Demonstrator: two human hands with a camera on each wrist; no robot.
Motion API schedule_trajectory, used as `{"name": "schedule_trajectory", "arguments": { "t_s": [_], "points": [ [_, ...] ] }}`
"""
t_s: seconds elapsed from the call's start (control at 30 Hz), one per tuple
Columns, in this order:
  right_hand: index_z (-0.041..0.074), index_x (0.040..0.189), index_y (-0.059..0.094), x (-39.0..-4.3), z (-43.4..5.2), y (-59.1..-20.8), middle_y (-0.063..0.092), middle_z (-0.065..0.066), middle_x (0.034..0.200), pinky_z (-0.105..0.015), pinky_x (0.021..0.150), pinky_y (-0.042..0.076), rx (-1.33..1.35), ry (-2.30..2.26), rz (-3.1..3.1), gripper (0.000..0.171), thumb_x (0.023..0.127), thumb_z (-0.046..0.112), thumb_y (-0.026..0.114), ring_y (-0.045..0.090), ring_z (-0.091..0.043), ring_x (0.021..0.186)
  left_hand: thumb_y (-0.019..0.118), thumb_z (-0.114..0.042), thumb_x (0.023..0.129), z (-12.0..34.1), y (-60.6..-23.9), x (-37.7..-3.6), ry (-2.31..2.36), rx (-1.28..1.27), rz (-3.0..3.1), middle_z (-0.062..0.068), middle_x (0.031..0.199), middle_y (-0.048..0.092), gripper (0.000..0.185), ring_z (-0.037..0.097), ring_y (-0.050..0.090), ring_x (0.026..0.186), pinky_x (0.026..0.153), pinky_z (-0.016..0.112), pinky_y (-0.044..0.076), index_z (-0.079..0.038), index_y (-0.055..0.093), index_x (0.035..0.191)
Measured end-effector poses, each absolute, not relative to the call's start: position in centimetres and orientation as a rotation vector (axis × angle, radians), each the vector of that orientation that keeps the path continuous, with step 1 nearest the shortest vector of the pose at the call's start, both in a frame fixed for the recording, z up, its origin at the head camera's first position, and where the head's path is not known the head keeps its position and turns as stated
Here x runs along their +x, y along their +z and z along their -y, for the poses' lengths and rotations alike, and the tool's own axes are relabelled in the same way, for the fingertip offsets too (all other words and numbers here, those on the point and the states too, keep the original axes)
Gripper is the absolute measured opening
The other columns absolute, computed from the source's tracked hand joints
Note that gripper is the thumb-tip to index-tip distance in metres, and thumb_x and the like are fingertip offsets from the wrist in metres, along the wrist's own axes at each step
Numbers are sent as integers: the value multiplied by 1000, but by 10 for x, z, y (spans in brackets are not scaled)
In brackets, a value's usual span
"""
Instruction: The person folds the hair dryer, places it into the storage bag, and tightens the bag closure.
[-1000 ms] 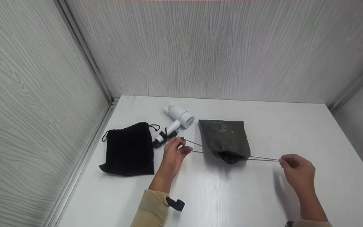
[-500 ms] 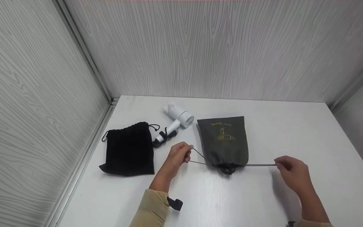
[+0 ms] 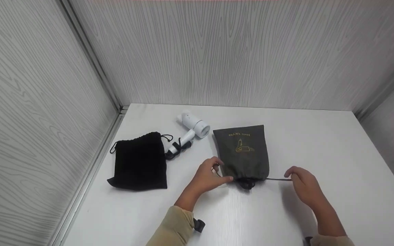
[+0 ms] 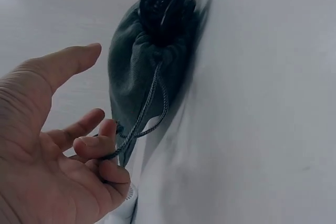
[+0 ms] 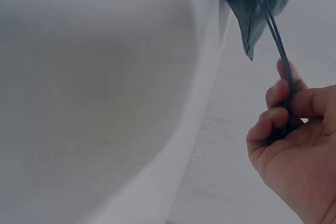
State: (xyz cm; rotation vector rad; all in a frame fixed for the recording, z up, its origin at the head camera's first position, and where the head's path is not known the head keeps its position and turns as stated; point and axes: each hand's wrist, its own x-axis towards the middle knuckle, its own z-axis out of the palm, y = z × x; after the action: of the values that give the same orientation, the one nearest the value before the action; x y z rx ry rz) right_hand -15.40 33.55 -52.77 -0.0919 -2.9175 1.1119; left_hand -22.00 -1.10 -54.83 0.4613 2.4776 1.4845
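Two hands – left (image 3: 208,177), right (image 3: 303,184) – pinch drawstrings (taut) either side of grey pouch (image 3: 243,153).

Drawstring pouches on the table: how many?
2. The grey pouch lies mid-table, between both hands, mouth cinched. The black pouch lies flat to its left, near the side wall. None appears hidden.

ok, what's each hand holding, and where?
Both hold the grey bag's drawstring: left hand its left loop, right hand its right end.
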Motion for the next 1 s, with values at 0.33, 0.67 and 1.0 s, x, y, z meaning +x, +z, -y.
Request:
{"name": "schedule_trajectory", "arguments": {
  "t_s": [0.33, 0.67, 1.0],
  "points": [
    [13, 141, 63, -160, -288, -544, 73, -8, 110, -46, 81, 51, 139, 782, 2982, 92, 72, 68, 90, 62, -25, 95, 93, -21, 77, -12, -560, -207, 1444, 474, -2601, 9, 97, 73, 40, 17, 65, 87, 78, 30, 52, -6, 66, 103],
    [15, 126, 71, -165, -277, -538, 72, -10, 104, -55, 82, 52, 208, 620, 2952, 83, 65, 66, 94, 64, -30, 93, 83, -11, 85, -18, -563, -212, 1557, 585, -2573, 14, 96, 74, 25, 27, 68, 88, 77, 29, 51, -5, 70, 106],
    [17, 86, 60, -175, -272, -539, 56, 2, 76, -37, 64, 38, 399, 475, 2864, 64, 55, 53, 103, 45, -17, 69, 75, -9, 94, -25, -564, -213, 1562, 673, -2517, 3, 98, 76, 8, 12, 66, 89, 82, 24, 54, -10, 77, 101]
  ]
}}
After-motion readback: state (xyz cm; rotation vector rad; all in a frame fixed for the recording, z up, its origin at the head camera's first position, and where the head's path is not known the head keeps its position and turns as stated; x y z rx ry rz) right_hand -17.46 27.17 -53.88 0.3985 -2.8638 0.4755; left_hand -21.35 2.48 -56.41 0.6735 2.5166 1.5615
